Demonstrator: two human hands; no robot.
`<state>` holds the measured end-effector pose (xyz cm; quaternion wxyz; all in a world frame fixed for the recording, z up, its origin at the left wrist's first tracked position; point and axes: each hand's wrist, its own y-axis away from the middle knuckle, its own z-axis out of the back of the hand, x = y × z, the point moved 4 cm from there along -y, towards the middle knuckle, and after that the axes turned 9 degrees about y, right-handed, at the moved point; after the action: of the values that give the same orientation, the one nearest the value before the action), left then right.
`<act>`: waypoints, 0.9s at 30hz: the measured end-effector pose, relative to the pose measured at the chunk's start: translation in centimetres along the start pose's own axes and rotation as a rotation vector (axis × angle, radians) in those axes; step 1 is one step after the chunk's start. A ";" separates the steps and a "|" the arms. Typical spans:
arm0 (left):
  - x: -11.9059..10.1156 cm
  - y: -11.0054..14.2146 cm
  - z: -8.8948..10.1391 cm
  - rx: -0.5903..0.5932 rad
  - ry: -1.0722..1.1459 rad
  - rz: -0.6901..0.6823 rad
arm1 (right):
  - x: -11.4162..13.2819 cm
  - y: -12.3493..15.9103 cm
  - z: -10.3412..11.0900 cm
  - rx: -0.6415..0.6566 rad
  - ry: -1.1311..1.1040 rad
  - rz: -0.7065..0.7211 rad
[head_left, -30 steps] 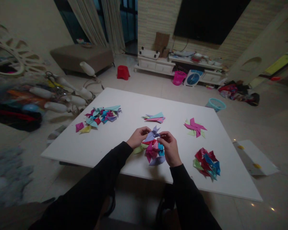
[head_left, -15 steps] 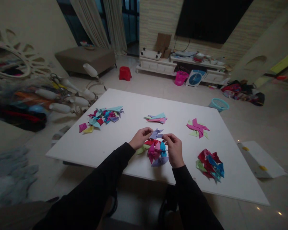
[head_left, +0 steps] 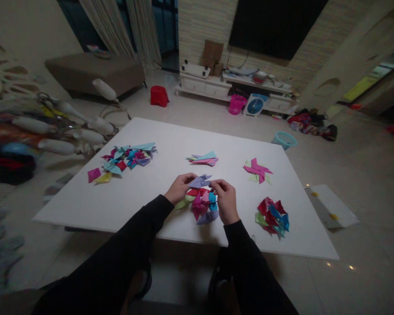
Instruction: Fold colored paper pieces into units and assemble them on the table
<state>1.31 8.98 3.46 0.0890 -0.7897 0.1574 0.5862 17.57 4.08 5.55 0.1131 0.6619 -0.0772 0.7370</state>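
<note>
A lavender folded-paper piece [head_left: 200, 181], looking like an origami crane, is held up between my two hands. My left hand [head_left: 181, 187] is closed on its left side. The thumb and fingers of my right hand [head_left: 226, 197] pinch its right tip. Just below, a cluster of origami pieces [head_left: 200, 204] in magenta, red, pink, blue, green and lavender lies on the white table [head_left: 144, 192]. Its upper part is partly covered by the held piece and my hands.
On the table lie a mixed origami pile [head_left: 128, 158] at left, a stack of long folded papers [head_left: 203, 158] behind my hands, pink and green pinwheel shapes [head_left: 257, 169], and a red, blue and green origami pile [head_left: 272, 217] at right. A lamp [head_left: 88, 135] stands beyond the left edge.
The whole view has swung, so the table and things on it appear farther left. Both hands still hold the lavender piece, which looks slightly more tilted.
</note>
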 end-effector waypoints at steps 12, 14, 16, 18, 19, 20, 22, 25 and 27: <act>0.5 -0.1 0.4 -0.084 0.038 0.031 | -0.1 -0.1 -0.2 0.020 0.030 0.014; 0.8 -0.1 0.5 -0.110 0.079 0.055 | 0.0 -0.4 0.3 -0.032 0.046 0.038; 1.0 0.0 0.6 -0.163 0.108 0.072 | 0.2 -0.7 1.0 -0.083 0.073 0.068; 1.2 0.0 0.7 -0.212 0.089 0.089 | 0.4 -1.0 1.7 -0.112 0.116 0.091; 1.3 0.0 0.8 -0.232 0.068 0.097 | 0.5 -1.1 2.0 -0.117 0.144 0.098; 1.4 0.0 0.8 -0.247 0.046 0.106 | 0.5 -1.2 2.2 -0.120 0.174 0.103; 1.5 0.0 1.1 -0.278 0.018 0.120 | 0.7 -1.2 2.5 -0.118 0.238 0.112; 1.4 -0.3 2.2 -0.360 0.020 0.117 | 1.0 -0.8 2.2 -0.056 0.336 0.168; 1.0 -0.5 3.3 -0.441 0.033 0.096 | 1.2 -0.3 1.3 0.073 0.417 0.253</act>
<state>-1.21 10.34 1.49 -0.1161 -0.7910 0.0644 0.5972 18.78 4.08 6.90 0.0095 0.4840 -0.1077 0.8683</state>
